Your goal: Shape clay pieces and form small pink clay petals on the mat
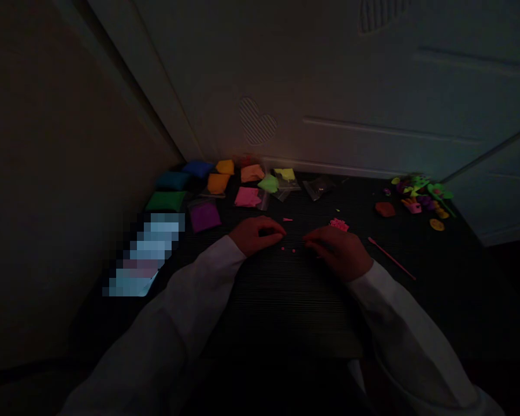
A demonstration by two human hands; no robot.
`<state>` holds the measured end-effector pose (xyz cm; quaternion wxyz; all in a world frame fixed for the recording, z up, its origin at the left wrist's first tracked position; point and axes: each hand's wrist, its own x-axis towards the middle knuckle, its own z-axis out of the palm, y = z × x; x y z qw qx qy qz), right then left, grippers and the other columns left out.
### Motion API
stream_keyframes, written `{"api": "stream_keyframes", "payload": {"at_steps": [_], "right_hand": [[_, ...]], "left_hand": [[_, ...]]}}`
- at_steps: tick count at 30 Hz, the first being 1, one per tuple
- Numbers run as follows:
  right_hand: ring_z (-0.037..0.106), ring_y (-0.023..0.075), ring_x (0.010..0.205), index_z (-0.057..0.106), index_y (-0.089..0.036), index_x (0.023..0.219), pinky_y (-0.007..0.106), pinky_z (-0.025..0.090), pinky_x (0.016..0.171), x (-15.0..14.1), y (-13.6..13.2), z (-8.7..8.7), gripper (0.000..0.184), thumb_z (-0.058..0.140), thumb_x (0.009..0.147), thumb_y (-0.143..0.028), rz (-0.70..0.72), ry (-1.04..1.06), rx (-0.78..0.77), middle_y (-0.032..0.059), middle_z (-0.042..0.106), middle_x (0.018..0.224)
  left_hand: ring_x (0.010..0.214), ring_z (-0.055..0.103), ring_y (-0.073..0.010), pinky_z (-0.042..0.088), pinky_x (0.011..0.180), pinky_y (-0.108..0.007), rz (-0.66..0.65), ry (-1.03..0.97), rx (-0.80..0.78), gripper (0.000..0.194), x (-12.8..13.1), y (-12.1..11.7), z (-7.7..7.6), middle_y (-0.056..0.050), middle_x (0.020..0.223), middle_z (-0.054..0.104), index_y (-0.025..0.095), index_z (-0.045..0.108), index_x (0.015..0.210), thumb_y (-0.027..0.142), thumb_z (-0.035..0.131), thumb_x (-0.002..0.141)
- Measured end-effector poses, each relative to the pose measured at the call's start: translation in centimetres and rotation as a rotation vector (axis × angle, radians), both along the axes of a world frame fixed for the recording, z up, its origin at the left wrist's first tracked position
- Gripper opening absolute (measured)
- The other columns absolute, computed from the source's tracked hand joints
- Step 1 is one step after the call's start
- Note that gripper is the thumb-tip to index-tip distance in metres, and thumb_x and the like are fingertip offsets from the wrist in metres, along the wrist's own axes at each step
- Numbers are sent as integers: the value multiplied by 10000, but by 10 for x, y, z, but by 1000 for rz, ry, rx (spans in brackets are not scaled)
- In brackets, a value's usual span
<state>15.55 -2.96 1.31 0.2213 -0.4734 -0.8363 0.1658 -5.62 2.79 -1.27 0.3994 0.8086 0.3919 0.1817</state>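
Note:
Over the dark table, my left hand [256, 234] has its thumb and forefinger brought together at the tips. Anything between them is too small and dim to see. Facing it, my right hand [340, 251] is also closed in a pinch, and what it may hold cannot be made out. Between and just below the fingertips lie two tiny pink balls [293, 251]. A small pink pointed piece [288, 219] rests beyond the left fingertips. Right behind my right hand is a cluster of small pink clay bits [338, 224]. A pink modelling tool [392, 259] lies to its right.
Bags of coloured clay line the back and left, among them a purple bag [205, 215], a pink bag [248, 197] and a green bag [166, 201]. A lit, blurred screen [149, 254] lies left. Coloured clay figures [420, 196] and a reddish lump [385, 209] sit back right.

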Motion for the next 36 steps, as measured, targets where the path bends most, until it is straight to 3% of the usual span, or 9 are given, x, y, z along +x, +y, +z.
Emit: {"api": "stream_keyframes", "payload": {"at_steps": [3, 9, 16, 22, 28, 32, 36], "right_hand": [[565, 116, 850, 563, -189, 940, 245, 424, 767, 0, 0, 0, 201, 408, 814, -212, 9, -1, 11, 29, 632, 910], [562, 113, 650, 568, -191, 766, 230, 436, 591, 0, -1, 1, 170, 518, 741, -352, -84, 0, -38, 3, 616, 717], [569, 118, 847, 552, -204, 960, 253, 433, 751, 1, 0, -1, 215, 388, 821, -215, -8, -5, -5, 24, 628, 930], [544, 111, 617, 553, -186, 745, 231, 425, 570, 0, -1, 2, 195, 498, 750, -373, -102, -10, -37, 0, 592, 672], [548, 122, 786, 554, -189, 851, 253, 418, 716, 0, 1, -1, 150, 431, 802, -259, -19, 5, -18, 28, 610, 832], [524, 117, 647, 552, -177, 719, 247, 407, 617, -1, 1, 1, 240, 402, 808, -341, -49, -49, -38, 17, 570, 674], [516, 115, 644, 534, -177, 733, 237, 407, 591, -1, 0, 0, 175, 514, 738, -351, -81, -31, -35, 12, 559, 696]], "left_hand": [[746, 533, -111, 400, 687, -232, -7, -12, 5, 256, 0, 0, -1, -10, 810, 584, 180, 611, 874, 350, 496, 721], [766, 533, -113, 400, 703, -235, -8, -19, -13, 254, 1, 0, -1, -16, 835, 582, 178, 610, 875, 347, 496, 723], [750, 532, -112, 401, 690, -234, -15, -19, 1, 254, 0, -1, -2, -17, 817, 584, 176, 610, 876, 342, 495, 723], [752, 532, -112, 401, 686, -233, -18, -10, 10, 243, 0, -1, -1, -14, 822, 586, 186, 616, 864, 341, 494, 723], [749, 531, -113, 402, 680, -233, -20, -20, 16, 244, 1, 0, -3, -13, 812, 586, 186, 614, 865, 344, 493, 723], [752, 526, -116, 400, 692, -240, -21, -15, 25, 249, 1, -1, -2, -19, 814, 584, 177, 613, 869, 339, 492, 723], [749, 522, -116, 397, 686, -240, -26, 1, 29, 252, 2, -1, 0, -19, 807, 582, 179, 614, 869, 342, 485, 727]]}}
